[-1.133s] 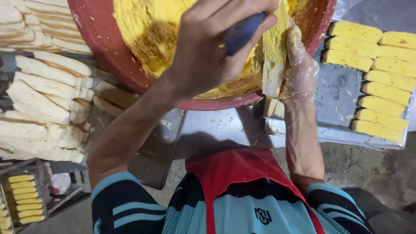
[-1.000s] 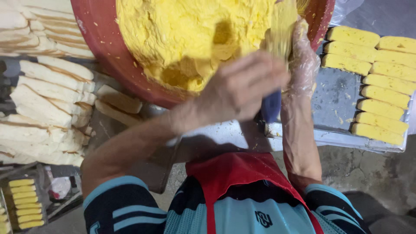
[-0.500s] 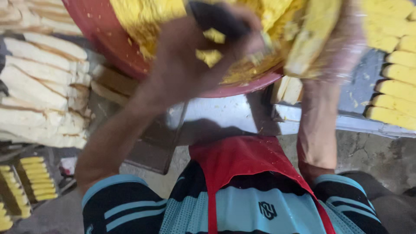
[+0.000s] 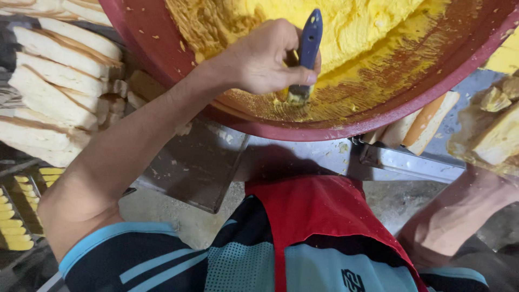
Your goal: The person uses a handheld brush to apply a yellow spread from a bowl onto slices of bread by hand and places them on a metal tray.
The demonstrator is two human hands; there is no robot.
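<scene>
Gripping one blue-handled knife (image 4: 307,54), left hand (image 4: 265,57) scrapes one red bowl (image 4: 162,59).

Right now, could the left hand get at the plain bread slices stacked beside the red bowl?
Probably yes: the left hand grips a blue-handled spreader inside the red bowl, but the bread slices lie uncovered just beside that arm.

Left hand (image 4: 265,57) grips a blue-handled knife (image 4: 307,51), its blade in the red basin's (image 4: 162,59) yellow spread (image 4: 357,27).

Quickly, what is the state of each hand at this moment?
Left hand: closed on the blue-handled knife, its blade in the yellow spread.
Right hand: holding a coated bread slice; grip cannot be told.
</scene>
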